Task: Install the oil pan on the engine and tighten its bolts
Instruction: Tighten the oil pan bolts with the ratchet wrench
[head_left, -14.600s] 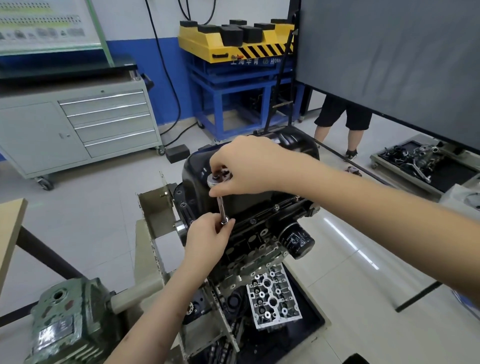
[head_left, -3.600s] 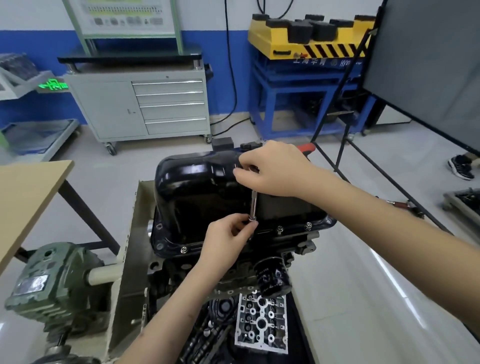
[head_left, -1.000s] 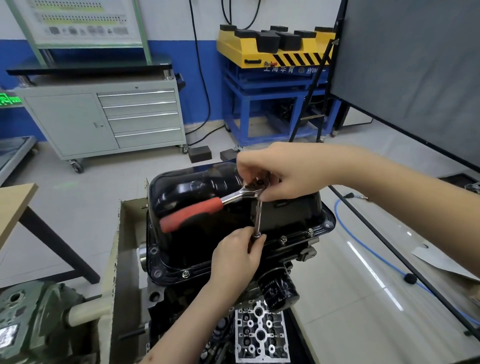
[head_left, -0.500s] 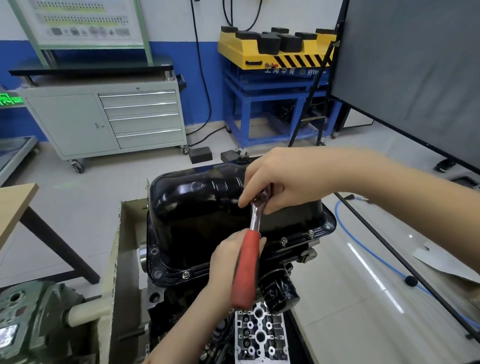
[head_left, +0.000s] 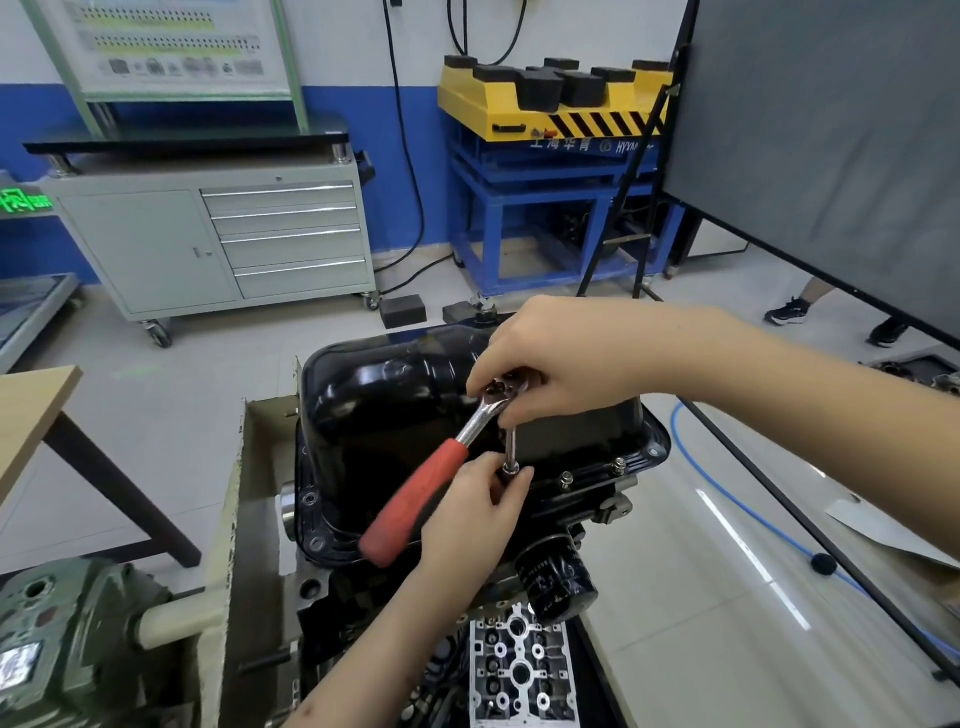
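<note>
Gripping ratchet (head_left: 470, 434) head, right hand (head_left: 566, 358) over oil pan (head_left: 374, 410) on the engine, red handle toward 7 o'clock, left hand (head_left: 467, 514) pinching extension socket (head_left: 510, 467) at the flange, two bolts (head_left: 567, 479) just beside at 3 o'clock.

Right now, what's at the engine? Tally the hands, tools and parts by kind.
Hands: 2, left hand and right hand
Ratchet: 1
Extension: 1
Oil pan: 1
Oil filter: 1
Total: 6
</note>
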